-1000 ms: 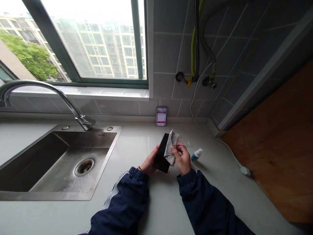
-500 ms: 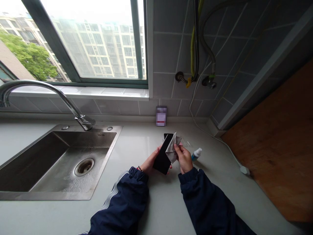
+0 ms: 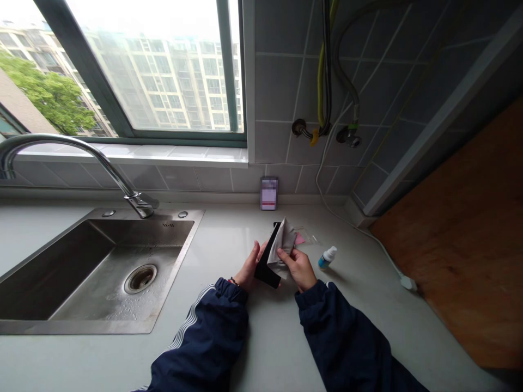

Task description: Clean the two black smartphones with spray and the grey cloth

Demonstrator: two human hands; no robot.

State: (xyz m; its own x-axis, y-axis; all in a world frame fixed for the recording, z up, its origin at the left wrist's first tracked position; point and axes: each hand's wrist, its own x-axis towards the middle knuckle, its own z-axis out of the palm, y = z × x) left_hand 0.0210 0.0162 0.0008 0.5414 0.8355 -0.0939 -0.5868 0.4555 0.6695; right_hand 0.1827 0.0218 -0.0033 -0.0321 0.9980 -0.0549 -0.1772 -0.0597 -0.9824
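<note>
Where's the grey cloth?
In the head view, the grey cloth is just right of centre, in the right hand, partly covering the black flat thing the left hand holds.

The left sleeve (image 3: 208, 343) and right sleeve (image 3: 347, 337) are loose navy fabric with gathered cuffs (image 3: 232, 292); thin white stripes (image 3: 187, 324) run down the left one, and a dark-and-red bracelet (image 3: 233, 281) shows past its cuff

A kitchen, shown by the steel sink (image 3: 171, 299), arched faucet (image 3: 87, 146), pale countertop (image 3: 229, 359) and tiled wall (image 3: 278, 81).

Cloth (image 3: 284, 240) on slab (image 3: 266, 272); bottle (image 3: 327, 258) right; sink (image 3: 81, 326) left; phone (image 3: 268, 194) behind
</note>
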